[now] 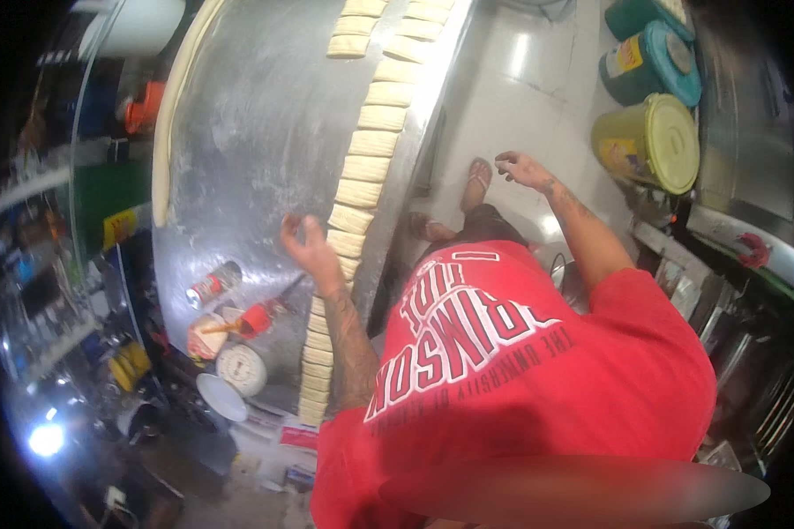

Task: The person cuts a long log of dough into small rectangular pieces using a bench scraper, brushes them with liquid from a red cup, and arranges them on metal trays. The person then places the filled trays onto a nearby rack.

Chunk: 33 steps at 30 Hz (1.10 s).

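My left hand [309,246], its fingers apart and holding nothing, is over the metal table [258,132], just left of a long row of cut dough pieces [358,193]. My right hand [521,169] hangs over the floor with loosely bent, empty fingers. A shorter row of dough pieces [352,33] lies at the table's far end. Along the table's left edge stretches a long rope of dough [165,145]. Toward the near left are a clear container with a red label [214,285], a red brush with a wooden handle [255,321] and a round white dial [241,370].
Lidded tubs, one yellow [625,142] and one green [635,66], stand at the right beside the tiled floor [536,59]. A white oval dish [221,397] is by the near left table corner. Cluttered shelves [46,185] line the left side.
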Each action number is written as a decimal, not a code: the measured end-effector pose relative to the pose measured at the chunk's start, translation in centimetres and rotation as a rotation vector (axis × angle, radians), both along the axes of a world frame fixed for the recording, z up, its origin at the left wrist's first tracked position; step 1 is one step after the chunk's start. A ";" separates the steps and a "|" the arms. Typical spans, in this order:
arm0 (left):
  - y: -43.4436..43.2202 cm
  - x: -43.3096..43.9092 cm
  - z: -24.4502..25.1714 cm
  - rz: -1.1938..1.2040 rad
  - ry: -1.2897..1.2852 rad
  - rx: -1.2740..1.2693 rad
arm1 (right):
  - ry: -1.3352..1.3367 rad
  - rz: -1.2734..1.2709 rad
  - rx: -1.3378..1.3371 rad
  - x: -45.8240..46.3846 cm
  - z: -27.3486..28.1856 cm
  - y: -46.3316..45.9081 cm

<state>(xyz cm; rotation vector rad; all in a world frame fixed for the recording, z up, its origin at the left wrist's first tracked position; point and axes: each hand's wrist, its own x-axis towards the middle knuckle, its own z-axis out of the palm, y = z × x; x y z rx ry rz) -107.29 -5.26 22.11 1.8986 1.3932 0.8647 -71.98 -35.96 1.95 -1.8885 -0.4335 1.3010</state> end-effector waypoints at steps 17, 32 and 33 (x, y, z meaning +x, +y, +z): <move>14.7 29.9 -9.5 -0.114 0.370 0.463 | 0.130 0.028 -0.070 -3.0 -22.9 12.7; 15.0 29.9 -9.3 -0.200 0.650 0.405 | 0.131 -0.456 -0.460 -0.1 -31.2 26.2; 15.1 29.9 -9.4 -0.200 0.636 0.395 | 0.132 -0.466 -0.447 0.0 -30.8 25.9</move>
